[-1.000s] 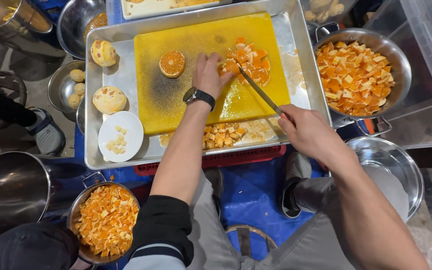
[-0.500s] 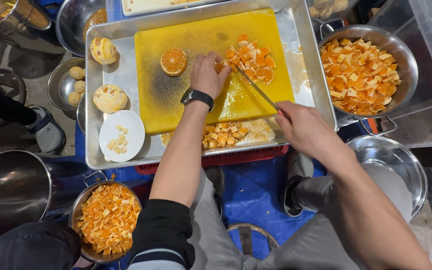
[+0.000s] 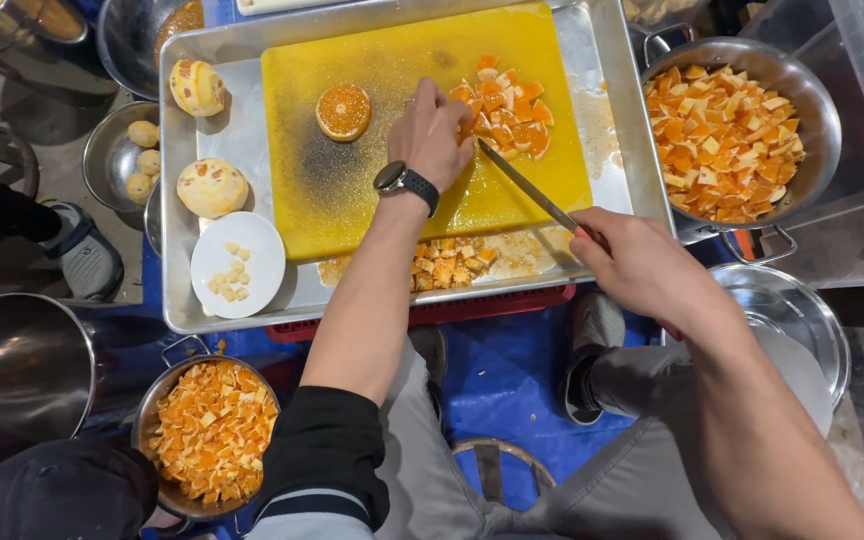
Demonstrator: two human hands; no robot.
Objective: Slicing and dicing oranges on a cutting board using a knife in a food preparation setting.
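The left hand (image 3: 432, 135) lies knuckles-up on the yellow cutting board (image 3: 372, 200), its fingers curled down onto the near edge of a pile of cut orange pieces (image 3: 507, 112), pressing them rather than lifting anything. A dark wristwatch (image 3: 407, 183) sits just behind it on the wrist. The right hand (image 3: 642, 265) is closed around the handle of a knife (image 3: 527, 187); the blade runs from that fist up and away toward the left hand, its tip meeting the pile just beside the left fingertips. So the orange pieces lie directly under and ahead of the left hand, and at the far end of the blade from the right.

To the left of the left hand, a halved orange (image 3: 343, 110) rests cut face up on the board. Below the left wrist, more diced pieces (image 3: 447, 262) lie off the board's near edge on the metal tray (image 3: 612, 120). Farther left on the tray sit two peeled whole oranges (image 3: 211, 187) and a small white plate of seeds (image 3: 238, 264). Beyond the right hand, outside the tray, a steel pan of cut orange (image 3: 727, 135) stands well apart; another such pan (image 3: 210, 430) sits near the left elbow.
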